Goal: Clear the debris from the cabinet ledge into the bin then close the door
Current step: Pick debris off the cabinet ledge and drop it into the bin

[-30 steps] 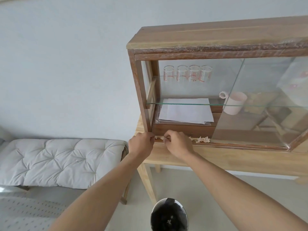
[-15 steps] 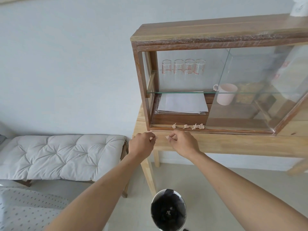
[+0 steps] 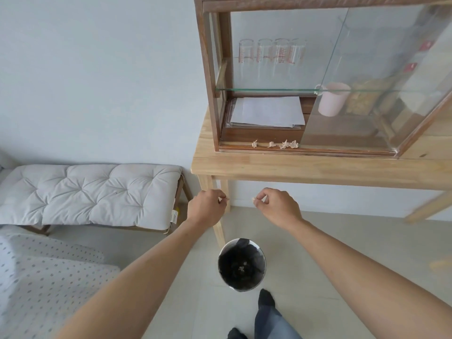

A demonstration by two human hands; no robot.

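Several pale crumpled scraps of debris (image 3: 283,144) lie on the ledge (image 3: 239,146) of the wooden glass-fronted cabinet (image 3: 210,99). Its sliding glass door (image 3: 362,128) stands pushed to the right, leaving the left half uncovered. My left hand (image 3: 208,207) and my right hand (image 3: 276,205) hang below the table edge, each pinching a small pale scrap between thumb and fingertips. A round bin (image 3: 241,264) with a black liner stands on the floor below and between them, with a few scraps inside.
The cabinet stands on a light wooden table (image 3: 305,167). It holds glass beakers (image 3: 271,53), a stack of papers (image 3: 266,112) and a pink cup (image 3: 332,99). A cushioned bench (image 3: 90,194) is to the left. My feet (image 3: 265,299) are just behind the bin.
Both hands have left the ledge with pinched scraps and dropped below the table edge, toward the bin. The view has tilted down, showing more of the floor.
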